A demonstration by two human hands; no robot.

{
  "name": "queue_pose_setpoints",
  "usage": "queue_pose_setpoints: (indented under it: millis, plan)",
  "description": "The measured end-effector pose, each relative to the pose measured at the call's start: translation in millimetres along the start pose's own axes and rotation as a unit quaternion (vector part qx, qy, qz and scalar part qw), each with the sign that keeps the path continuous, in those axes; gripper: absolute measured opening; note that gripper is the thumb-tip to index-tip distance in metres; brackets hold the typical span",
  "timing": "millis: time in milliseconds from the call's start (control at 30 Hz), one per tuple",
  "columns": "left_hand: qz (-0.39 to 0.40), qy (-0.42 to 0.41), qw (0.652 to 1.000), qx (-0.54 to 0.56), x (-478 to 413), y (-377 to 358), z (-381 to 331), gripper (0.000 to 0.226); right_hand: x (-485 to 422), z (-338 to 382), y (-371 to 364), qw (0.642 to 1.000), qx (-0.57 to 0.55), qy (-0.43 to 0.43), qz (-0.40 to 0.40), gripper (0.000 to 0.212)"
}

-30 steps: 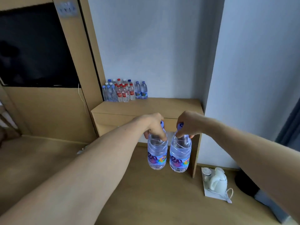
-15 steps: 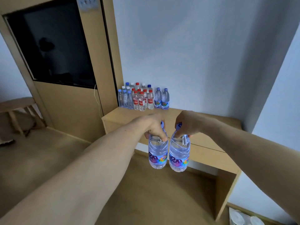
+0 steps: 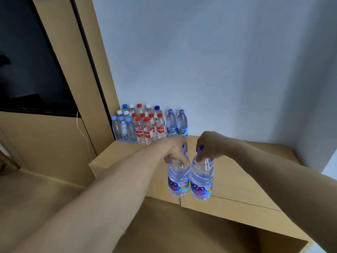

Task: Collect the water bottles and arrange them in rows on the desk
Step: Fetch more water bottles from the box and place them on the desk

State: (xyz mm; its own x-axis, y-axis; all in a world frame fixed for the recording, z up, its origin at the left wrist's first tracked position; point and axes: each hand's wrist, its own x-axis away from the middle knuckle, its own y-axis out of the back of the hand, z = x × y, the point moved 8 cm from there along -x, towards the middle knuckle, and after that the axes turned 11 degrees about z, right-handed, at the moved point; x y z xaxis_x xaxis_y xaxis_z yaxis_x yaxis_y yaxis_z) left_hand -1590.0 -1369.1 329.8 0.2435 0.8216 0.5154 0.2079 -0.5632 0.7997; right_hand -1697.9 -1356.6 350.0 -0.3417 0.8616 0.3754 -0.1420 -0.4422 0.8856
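We were mid-carry: our left hand (image 3: 175, 154) pinched the neck of one purple-labelled bottle (image 3: 178, 179) and our right hand (image 3: 209, 147) that of a second bottle (image 3: 201, 181), fingers curled round each, both hanging upright side by side above the near edge of the desk (image 3: 240, 172). The next move, we judged, called for carrying them to the far left corner and standing them just beside the matching pair (image 3: 172, 125) ending the rows (image 3: 142, 126) there, without toppling any.
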Motion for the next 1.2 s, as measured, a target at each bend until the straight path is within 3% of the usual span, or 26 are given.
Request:
queue_pose_setpoints:
  millis: [633, 900, 1200]
  plan:
    - [0.019, -0.066, 0.997, -0.042, -255.3, 103.2, -7.4, 0.05, -227.3, -117.8, 85.1, 0.999, 0.008, -0.051, -0.015, 0.037]
    - [0.012, -0.062, 0.997, -0.054, -320.1, 126.0, -21.4, 0.042, -287.0, -166.0, 107.7, 0.999, 0.0, -0.047, -0.018, 0.035]
    - [0.008, -0.063, 0.993, -0.103, -383.9, 142.2, -28.7, 0.051, -330.0, -199.0, 115.6, 0.998, -0.018, -0.054, -0.02, 0.033]
